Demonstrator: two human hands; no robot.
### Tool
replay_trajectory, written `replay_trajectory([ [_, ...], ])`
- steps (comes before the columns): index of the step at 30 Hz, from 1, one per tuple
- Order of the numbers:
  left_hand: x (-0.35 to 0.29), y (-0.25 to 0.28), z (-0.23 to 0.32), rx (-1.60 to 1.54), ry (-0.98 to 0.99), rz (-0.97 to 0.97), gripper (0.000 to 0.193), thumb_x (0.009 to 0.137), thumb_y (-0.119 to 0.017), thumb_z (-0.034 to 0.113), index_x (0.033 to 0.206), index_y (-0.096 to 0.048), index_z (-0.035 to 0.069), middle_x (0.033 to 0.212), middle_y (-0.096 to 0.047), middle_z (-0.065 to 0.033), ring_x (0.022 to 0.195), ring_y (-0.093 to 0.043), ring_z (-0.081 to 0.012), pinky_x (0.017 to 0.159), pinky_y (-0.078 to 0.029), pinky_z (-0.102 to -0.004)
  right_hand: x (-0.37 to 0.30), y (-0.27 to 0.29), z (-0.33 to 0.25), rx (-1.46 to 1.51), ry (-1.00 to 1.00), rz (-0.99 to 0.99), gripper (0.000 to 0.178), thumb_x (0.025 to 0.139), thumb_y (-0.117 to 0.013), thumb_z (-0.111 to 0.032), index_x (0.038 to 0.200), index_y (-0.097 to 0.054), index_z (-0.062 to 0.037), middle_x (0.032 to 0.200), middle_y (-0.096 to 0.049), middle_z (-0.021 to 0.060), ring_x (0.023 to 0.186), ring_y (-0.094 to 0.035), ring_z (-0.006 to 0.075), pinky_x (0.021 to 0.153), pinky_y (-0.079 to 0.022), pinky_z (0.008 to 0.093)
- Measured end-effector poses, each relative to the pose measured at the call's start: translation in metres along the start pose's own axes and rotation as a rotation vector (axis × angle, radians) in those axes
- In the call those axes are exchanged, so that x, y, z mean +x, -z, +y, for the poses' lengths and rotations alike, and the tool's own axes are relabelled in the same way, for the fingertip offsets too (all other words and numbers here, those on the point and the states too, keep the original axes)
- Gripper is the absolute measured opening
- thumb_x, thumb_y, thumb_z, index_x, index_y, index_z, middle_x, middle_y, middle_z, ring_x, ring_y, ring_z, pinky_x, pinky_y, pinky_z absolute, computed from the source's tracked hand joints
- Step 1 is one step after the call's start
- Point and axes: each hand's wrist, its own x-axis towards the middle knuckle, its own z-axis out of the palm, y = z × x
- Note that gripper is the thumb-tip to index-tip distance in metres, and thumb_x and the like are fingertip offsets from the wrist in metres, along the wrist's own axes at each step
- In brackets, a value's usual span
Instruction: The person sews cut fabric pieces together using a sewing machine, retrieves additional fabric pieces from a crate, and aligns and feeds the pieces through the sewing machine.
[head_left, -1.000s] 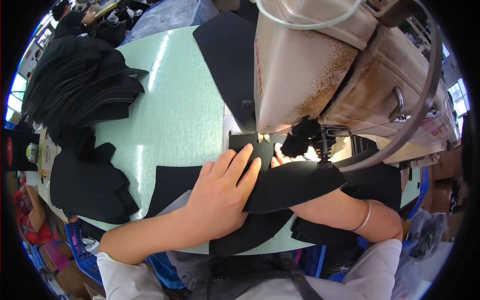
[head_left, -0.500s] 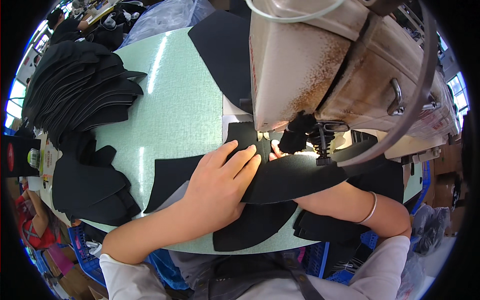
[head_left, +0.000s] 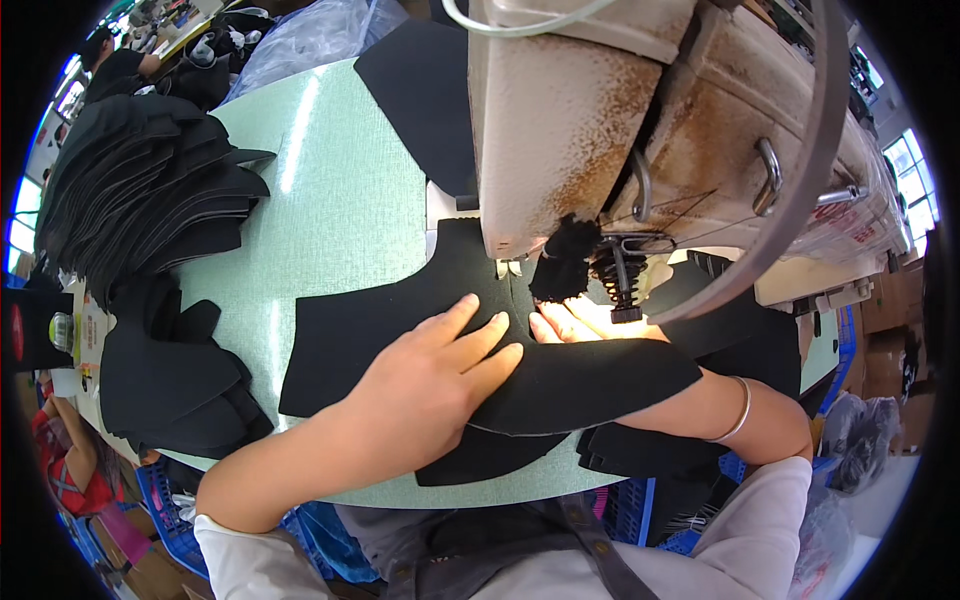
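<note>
My left hand (head_left: 430, 370) lies flat, fingers spread, on a black fabric piece (head_left: 360, 345) spread over the table. Just beyond its fingertips is the presser foot (head_left: 508, 268) of a sewing machine (head_left: 570, 120). A seam line runs in the fabric from the foot towards me. My right hand (head_left: 575, 322) is right of the seam, its fingers stretched out leftward under the machine's light. A curved black flap (head_left: 600, 380) drapes over the right wrist and hides part of that hand. Another black piece (head_left: 490, 460) shows beneath, near the table's front edge.
A tall stack of black cut pieces (head_left: 150, 190) stands at the left, with more pieces (head_left: 180, 375) nearer me. One black panel (head_left: 420, 100) lies behind the machine head. Blue baskets (head_left: 630, 515) are below the table. Other people (head_left: 75, 450) sit farther left.
The black fabric's left part has swung out and now lies flatter and wider beside my left hand. More of my right hand's fingers show beside the foot. The view has shifted slightly.
</note>
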Motion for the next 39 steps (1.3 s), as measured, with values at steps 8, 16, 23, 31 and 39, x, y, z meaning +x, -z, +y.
replay_trajectory([
  [8, 0.000, 0.001, -0.010, 0.008, -0.010, -0.016, 0.060, 0.066, -0.066, -0.003, 0.125, -0.059, 0.004, 0.131, -0.053, -0.0181, 0.130, -0.046, -0.0375, 0.106, -0.042, -0.0465, 0.007, -0.001, 0.013, 0.249, -0.099, 0.044, 0.029, 0.082, -0.067, -0.007, 0.110, -0.064, -0.0030, 0.101, -0.067, 0.0096, 0.091, -0.065, 0.0239, 0.080, -0.051, 0.0327],
  [16, 0.002, -0.016, 0.005, 0.331, -0.021, 0.097, 0.059, 0.063, -0.061, -0.004, 0.122, -0.059, -0.002, 0.118, -0.058, -0.0168, 0.110, -0.056, -0.0332, 0.096, -0.046, -0.0406, 0.011, 0.003, 0.026, -0.221, 0.076, -0.015, 0.026, 0.077, -0.062, -0.013, 0.102, -0.065, -0.0044, 0.092, -0.064, 0.0102, 0.084, -0.064, 0.0256, 0.073, -0.050, 0.0349],
  [23, 0.000, -0.009, -0.004, 0.188, 0.029, 0.095, 0.068, 0.060, -0.064, -0.004, 0.127, -0.059, 0.006, 0.123, -0.058, -0.0138, 0.113, -0.055, -0.0334, 0.096, -0.047, -0.0398, 0.011, 0.015, -0.001, -0.374, 0.000, -0.104, 0.035, 0.076, -0.063, -0.013, 0.109, -0.064, -0.0008, 0.089, -0.061, 0.0113, 0.074, -0.064, 0.0233, 0.061, -0.050, 0.0333],
  [31, 0.004, 0.002, -0.033, 0.063, -0.005, 0.009, 0.062, 0.068, -0.061, -0.010, 0.124, -0.063, 0.015, 0.133, -0.054, -0.0095, 0.134, -0.044, -0.0310, 0.110, -0.035, -0.0527, 0.001, 0.009, 0.043, -0.292, 0.043, -0.060, 0.038, 0.069, -0.071, -0.016, 0.105, -0.070, -0.0074, 0.069, -0.062, 0.0090, 0.064, -0.062, 0.0256, 0.069, -0.048, 0.0384],
  [39, 0.007, -0.005, -0.029, 0.192, -0.046, 0.058, 0.057, 0.068, -0.061, -0.008, 0.121, -0.064, 0.014, 0.132, -0.054, -0.0088, 0.131, -0.046, -0.0310, 0.108, -0.036, -0.0535, -0.003, 0.012, 0.049, -0.393, 0.110, -0.037, 0.034, 0.068, -0.065, -0.015, 0.100, -0.070, -0.0081, 0.084, -0.067, 0.0082, 0.080, -0.064, 0.0274, 0.081, -0.047, 0.0401],
])
